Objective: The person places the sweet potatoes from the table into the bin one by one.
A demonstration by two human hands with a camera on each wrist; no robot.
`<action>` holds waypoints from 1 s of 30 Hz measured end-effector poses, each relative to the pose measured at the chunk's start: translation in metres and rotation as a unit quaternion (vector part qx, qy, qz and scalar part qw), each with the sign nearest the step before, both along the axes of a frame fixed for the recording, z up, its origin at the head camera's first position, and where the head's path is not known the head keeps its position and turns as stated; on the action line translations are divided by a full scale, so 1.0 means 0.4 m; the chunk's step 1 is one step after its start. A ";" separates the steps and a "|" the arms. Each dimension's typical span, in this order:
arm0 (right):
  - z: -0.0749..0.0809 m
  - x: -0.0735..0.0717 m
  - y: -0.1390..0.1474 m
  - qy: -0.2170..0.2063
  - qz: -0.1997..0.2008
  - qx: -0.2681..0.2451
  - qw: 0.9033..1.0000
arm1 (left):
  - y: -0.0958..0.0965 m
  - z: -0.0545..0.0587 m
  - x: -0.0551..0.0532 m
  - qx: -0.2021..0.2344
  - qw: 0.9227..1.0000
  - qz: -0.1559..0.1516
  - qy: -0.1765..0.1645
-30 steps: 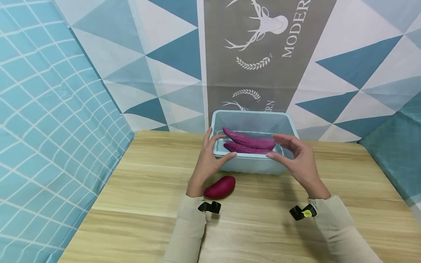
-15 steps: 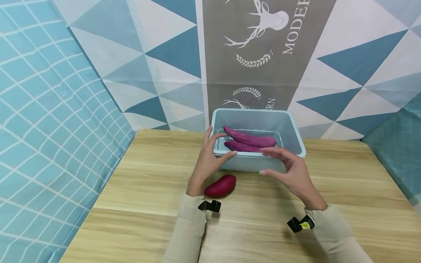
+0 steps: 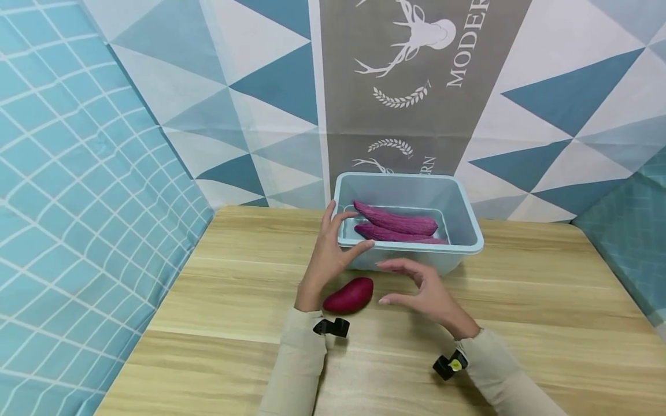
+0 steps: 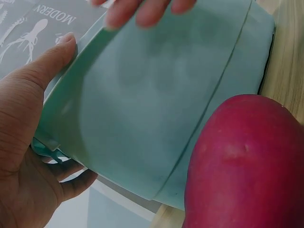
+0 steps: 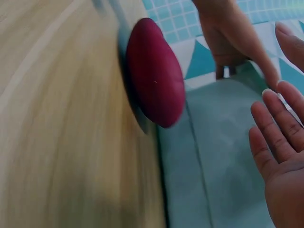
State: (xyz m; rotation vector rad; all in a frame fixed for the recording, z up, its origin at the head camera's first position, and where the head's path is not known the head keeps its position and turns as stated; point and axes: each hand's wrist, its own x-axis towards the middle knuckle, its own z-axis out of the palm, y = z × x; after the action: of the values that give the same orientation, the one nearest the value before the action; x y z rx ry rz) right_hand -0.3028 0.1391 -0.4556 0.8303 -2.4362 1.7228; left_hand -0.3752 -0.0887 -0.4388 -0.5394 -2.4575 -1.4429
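Observation:
A light blue plastic bin (image 3: 406, 188) stands at the back of the table. My left hand (image 3: 325, 260) grips its near left corner; in the left wrist view the thumb (image 4: 54, 59) lies on the rim and fingers reach round the side. Inside the bin lie two long, purple, streaked vegetables (image 3: 398, 221), side by side. A smooth red-purple sweet potato (image 3: 350, 296) rests on the table before the bin, by my left wrist. My right hand (image 3: 426, 294) hovers just right of it, thumb and fingers spread apart with nothing between them.
The wood-grain table (image 3: 234, 300) reaches to a patterned cloth backdrop (image 3: 260, 98) behind the bin. Blue checked cloth (image 3: 78, 202) hangs along the left side. A black strap camera (image 3: 333, 327) sits on each wrist.
My right hand has left the bin's right front rim and moved down and left, toward the sweet potato. The left hand has stayed on the bin's corner.

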 end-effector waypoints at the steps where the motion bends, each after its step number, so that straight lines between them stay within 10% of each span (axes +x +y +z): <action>1: -0.004 -0.005 -0.009 -0.006 0.004 0.003 1.000 | -0.001 -0.001 0.000 -0.001 1.000 0.001 0.002; 30: -0.103 -0.107 -0.102 -0.063 0.068 0.065 0.994 | -0.005 0.001 0.000 -0.010 1.000 -0.005 -0.003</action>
State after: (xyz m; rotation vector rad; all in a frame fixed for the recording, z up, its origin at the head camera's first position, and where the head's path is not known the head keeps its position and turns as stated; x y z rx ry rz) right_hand -0.3457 0.0984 -0.4966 0.9508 -2.6575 1.7233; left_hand -0.3753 -0.0908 -0.4384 -0.5522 -2.4804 -1.4277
